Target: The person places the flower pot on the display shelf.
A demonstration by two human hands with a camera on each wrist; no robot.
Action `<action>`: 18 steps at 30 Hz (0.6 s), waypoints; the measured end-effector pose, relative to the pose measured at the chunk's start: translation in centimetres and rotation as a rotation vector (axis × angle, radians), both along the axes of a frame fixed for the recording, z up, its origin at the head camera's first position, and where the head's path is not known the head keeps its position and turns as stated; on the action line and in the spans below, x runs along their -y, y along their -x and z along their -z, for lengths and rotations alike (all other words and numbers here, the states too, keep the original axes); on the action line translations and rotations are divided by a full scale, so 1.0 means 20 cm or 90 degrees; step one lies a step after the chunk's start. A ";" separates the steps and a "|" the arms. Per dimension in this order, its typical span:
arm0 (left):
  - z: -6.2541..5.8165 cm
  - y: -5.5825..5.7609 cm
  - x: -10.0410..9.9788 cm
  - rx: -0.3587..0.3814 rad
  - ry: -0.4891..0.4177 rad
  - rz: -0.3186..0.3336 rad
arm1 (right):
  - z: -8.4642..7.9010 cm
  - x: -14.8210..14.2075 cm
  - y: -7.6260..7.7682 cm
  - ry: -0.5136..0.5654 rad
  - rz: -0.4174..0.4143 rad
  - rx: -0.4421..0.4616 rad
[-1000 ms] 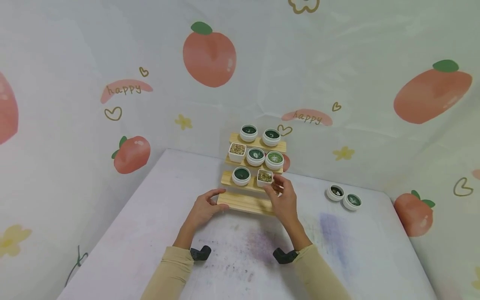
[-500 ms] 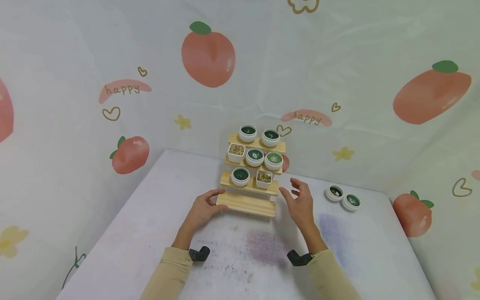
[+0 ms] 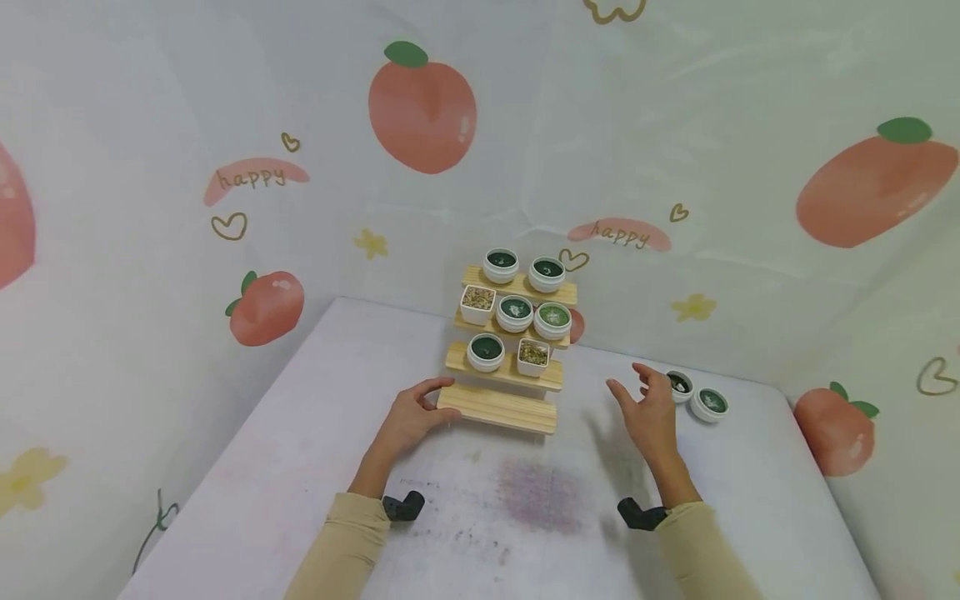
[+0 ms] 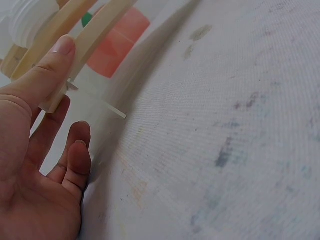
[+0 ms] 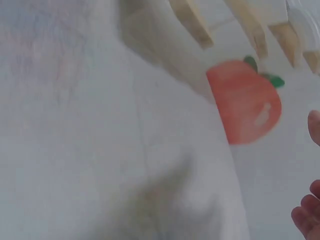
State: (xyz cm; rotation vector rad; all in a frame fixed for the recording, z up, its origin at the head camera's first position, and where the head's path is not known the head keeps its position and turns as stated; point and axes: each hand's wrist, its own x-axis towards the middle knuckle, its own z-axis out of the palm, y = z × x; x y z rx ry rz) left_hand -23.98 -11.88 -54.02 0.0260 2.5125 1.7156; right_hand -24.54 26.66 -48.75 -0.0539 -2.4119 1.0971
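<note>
A tiered display stand with wooden shelves (image 3: 498, 407) stands at the back of the table. My left hand (image 3: 408, 421) pinches the left end of its lowest shelf, thumb on one face and forefinger behind, as the left wrist view shows. On the shelf above sit a round white bowl of dark green (image 3: 486, 352) and a square white bowl of dried flakes (image 3: 533, 357). My right hand (image 3: 651, 417) holds nothing, its thumb and fingers spread apart. It hovers just left of two round white bowls on the table, partly covering the dark one (image 3: 680, 386); the other is green (image 3: 709, 404).
Higher shelves carry another square bowl (image 3: 477, 304), a light green bowl (image 3: 552, 320) and several dark green ones. A cloth wall (image 3: 420, 250) printed with peaches rises right behind the stand. The white table (image 3: 337, 367) has purple stains.
My right hand has let go of the square bowl, which stays on its shelf, and moved right toward the two loose bowls. My left hand stays at the shelf's end.
</note>
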 end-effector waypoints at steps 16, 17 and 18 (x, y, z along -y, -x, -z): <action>-0.01 0.00 0.00 0.003 0.005 0.001 | -0.03 -0.37 0.00 -0.040 0.137 0.123; -0.01 0.00 0.00 0.003 0.005 0.001 | -0.02 -0.39 0.00 -0.037 0.145 0.134; -0.01 0.00 0.00 0.003 0.005 0.001 | -0.02 -0.41 0.00 -0.036 0.152 0.142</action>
